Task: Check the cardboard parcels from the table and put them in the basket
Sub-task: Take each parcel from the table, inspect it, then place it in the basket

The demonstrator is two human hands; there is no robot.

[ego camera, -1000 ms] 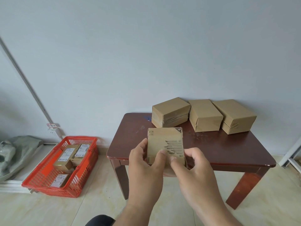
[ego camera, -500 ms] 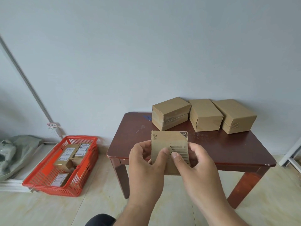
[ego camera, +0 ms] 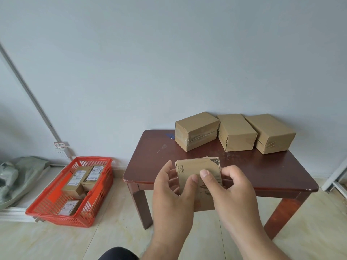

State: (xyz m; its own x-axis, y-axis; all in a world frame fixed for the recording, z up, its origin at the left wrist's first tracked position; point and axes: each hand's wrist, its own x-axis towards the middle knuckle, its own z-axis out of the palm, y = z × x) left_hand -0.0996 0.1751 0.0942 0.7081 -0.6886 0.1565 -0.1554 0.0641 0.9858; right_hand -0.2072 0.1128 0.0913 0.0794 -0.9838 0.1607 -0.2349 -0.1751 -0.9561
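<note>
The parcel (ego camera: pixel 197 170) is in the air in front of the counter (ego camera: pixel 244 171), held upright between both hands. The left hand (ego camera: pixel 172 192) grips its left edge with the thumb on the front face; the right hand (ego camera: pixel 231 186) grips the right edge, thumb also on the front. It is a small cardboard box, and I judge it light, because the fingers carry it without effort. The cardboard looks stiff, but the upper right corner is torn and the front has scuffed marks, so it may give if squeezed there. It is better to hold it by the two side edges, away from the torn corner. The surface is matt, probably not slippery.

Three more boxes (ego camera: pixel 236 131) lie side by side at the back of the dark wooden counter, near the pale wall. The red basket (ego camera: pixel 47 203) stands on the tiled floor to the left, well apart, with several labelled parcels inside. A grey bag (ego camera: pixel 20 173) lies beyond it.
</note>
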